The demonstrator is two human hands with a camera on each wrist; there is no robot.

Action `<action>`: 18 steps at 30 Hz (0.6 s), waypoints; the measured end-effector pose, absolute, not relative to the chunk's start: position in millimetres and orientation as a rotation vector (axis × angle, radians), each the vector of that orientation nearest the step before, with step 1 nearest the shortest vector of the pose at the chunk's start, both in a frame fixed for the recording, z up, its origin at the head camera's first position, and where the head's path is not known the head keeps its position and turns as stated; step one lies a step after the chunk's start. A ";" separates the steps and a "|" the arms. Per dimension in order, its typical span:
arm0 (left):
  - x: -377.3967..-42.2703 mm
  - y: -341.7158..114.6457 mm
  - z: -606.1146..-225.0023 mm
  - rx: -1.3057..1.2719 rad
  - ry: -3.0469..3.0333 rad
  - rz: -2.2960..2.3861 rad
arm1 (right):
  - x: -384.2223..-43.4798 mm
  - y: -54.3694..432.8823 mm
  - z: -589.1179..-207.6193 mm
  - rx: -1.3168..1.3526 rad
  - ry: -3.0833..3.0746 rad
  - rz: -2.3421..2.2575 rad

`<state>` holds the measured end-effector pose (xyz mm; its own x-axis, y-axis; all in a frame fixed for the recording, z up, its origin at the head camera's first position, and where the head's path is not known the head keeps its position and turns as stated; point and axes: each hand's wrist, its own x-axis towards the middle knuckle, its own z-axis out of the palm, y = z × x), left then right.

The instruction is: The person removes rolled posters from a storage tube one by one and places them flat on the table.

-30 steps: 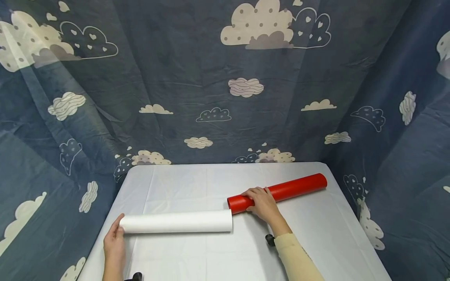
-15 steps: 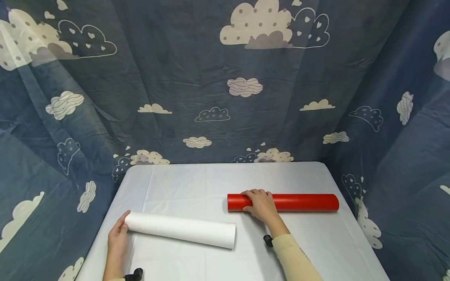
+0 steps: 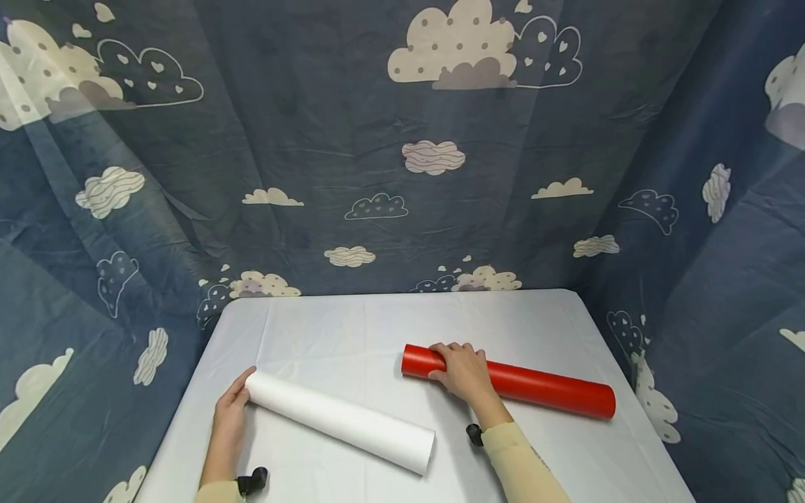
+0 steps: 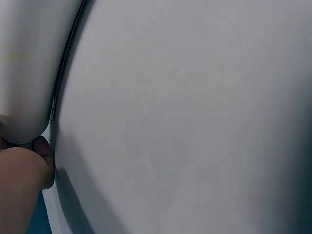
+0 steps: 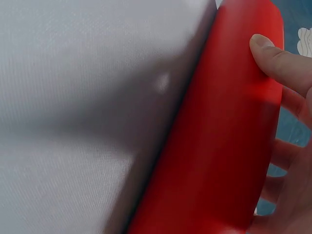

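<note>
A long smooth white tube [image 3: 342, 421] slants across the left half of the table, its right end nearer the front. My left hand [image 3: 229, 416] holds its far-left end, with fingers and thumb at the rim; the left wrist view shows the hand [image 4: 24, 175] just below the tube's end [image 4: 29, 83]. To the right, a long red tube [image 3: 547, 389] slopes down toward the right. My right hand [image 3: 467, 374] grips it from above near its left end. In the right wrist view, the thumb [image 5: 273, 56] lies across the red surface [image 5: 219, 136], with the other fingers along the opposite side.
Both tubes are over a table with a white cover [image 3: 327, 325]. A dark blue cloud-print curtain [image 3: 352, 140] hangs behind and along both sides. Black wrist devices [image 3: 253, 481] show on both arms.
Both tubes have swung clockwise, their right ends coming toward the front. The left hand has moved rightward and slightly farther back with the white tube. The right hand keeps its grip on the red tube.
</note>
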<state>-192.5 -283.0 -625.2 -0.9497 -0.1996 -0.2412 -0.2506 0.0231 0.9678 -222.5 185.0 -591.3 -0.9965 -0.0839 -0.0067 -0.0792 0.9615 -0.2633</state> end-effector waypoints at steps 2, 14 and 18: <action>-194.6 -281.1 -625.0 -0.462 2.215 2.113 | -221.5 183.3 -591.7 -0.109 3.099 -0.419; -204.3 -268.7 -626.4 -0.364 2.216 2.021 | -222.6 174.8 -593.8 0.000 3.096 -0.469; -204.4 -266.5 -629.3 -0.353 2.237 2.006 | -223.4 172.5 -593.7 0.039 3.093 -0.469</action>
<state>-204.4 -266.5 -629.3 -0.9661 -0.0951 -0.2399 -0.2488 0.0966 0.9637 -223.4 172.5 -593.7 -0.9996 0.0226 -0.0165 0.0264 0.9548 -0.2960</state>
